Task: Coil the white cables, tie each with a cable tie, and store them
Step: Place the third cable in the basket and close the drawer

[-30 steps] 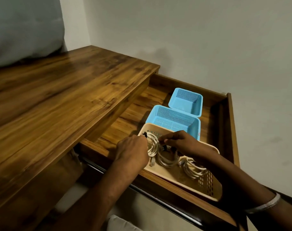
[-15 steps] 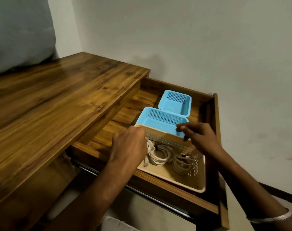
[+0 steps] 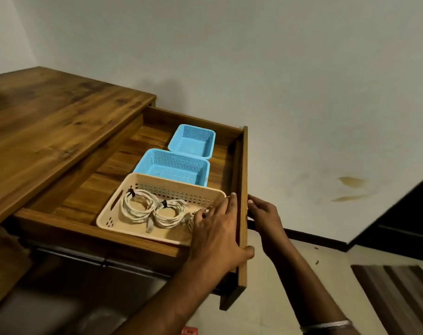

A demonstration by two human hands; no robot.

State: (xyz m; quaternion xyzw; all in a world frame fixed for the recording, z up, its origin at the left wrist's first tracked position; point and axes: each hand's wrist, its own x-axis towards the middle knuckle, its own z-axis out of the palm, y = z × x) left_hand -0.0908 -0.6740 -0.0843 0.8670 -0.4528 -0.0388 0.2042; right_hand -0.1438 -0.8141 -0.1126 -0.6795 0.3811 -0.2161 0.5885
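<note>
Three coils of white cable lie in a beige basket (image 3: 171,180) inside the open wooden drawer. The left coil (image 3: 138,206) and the middle coil (image 3: 169,213) each carry a black tie. My left hand (image 3: 217,233) partly hides the third coil (image 3: 191,220). That hand holds the drawer front (image 3: 243,177), fingers stretched along its inner side over the basket's right end and thumb hooked over the outer side. My right hand (image 3: 263,213) touches the outer face of the drawer front with its fingertips.
Two empty blue mesh baskets (image 3: 174,165) (image 3: 193,141) sit behind the beige one in the drawer. The wooden desk top (image 3: 48,122) runs along the left. A pale wall stands behind, and a striped rug (image 3: 398,298) lies on the floor at right.
Both hands have left the beige basket and moved right to the drawer front. The basket now sits flat in the drawer. My view has swung to the right.
</note>
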